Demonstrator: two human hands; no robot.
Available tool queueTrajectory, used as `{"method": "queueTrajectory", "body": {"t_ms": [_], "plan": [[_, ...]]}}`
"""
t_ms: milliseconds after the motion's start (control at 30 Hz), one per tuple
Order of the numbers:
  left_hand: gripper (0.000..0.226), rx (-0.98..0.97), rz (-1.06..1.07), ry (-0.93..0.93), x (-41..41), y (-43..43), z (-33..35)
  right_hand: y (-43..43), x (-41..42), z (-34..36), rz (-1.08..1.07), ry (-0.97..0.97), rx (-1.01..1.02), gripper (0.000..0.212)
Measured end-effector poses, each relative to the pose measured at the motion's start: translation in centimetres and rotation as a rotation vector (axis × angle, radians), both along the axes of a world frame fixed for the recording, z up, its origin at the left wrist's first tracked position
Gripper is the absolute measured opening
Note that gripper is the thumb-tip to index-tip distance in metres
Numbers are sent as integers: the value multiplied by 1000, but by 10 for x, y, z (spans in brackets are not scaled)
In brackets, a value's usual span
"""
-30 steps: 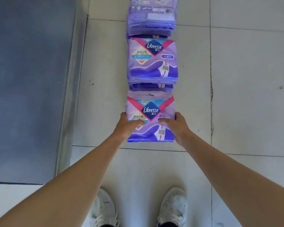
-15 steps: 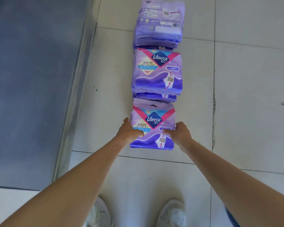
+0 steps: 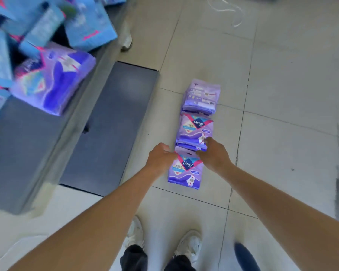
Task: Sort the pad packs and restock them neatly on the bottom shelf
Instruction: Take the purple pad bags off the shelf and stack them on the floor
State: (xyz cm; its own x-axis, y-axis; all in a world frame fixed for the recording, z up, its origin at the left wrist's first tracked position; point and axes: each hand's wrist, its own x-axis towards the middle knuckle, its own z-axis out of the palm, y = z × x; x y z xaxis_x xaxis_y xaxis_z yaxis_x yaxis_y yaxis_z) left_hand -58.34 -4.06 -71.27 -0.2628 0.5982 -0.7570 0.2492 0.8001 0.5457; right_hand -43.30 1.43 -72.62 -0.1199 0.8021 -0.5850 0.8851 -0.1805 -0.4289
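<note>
Tiled floor [image 3: 282, 90]: three purple pad pack piles [image 3: 194, 131] in row, touching end-to-end.

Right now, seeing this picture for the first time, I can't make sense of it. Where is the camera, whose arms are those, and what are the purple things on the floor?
There is no machine here. A person wears a wide-angle camera on the head, so you look down along their two bare arms to their white shoes. On the tiled floor, purple pad packs lie in a row: the nearest pack, a middle stack and a far stack turned back side up. The left hand grips the nearest pack at its top left corner. The right hand sits where that pack meets the middle stack, and it is unclear which one it grips. To the left is a dark low shelf. Further left, blurred blue packs and a purple pack lie in a jumble.
</note>
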Motion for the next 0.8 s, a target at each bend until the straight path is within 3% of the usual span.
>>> {"method": "queueTrajectory", "body": {"t_ms": [233, 367, 600, 800], "plan": [[36, 150, -1, 203, -42, -7, 148, 23, -89, 172, 588, -70, 247, 42], [32, 206, 62, 365, -89, -7, 194, 27, -149, 232, 745, -54, 362, 36], [28, 127, 317, 512, -166, -42, 186, 13, -218, 243, 766, 56, 282, 44], [44, 107, -20, 835, -207, -40, 160, 22, -231, 219, 761, 17, 188, 41]]}}
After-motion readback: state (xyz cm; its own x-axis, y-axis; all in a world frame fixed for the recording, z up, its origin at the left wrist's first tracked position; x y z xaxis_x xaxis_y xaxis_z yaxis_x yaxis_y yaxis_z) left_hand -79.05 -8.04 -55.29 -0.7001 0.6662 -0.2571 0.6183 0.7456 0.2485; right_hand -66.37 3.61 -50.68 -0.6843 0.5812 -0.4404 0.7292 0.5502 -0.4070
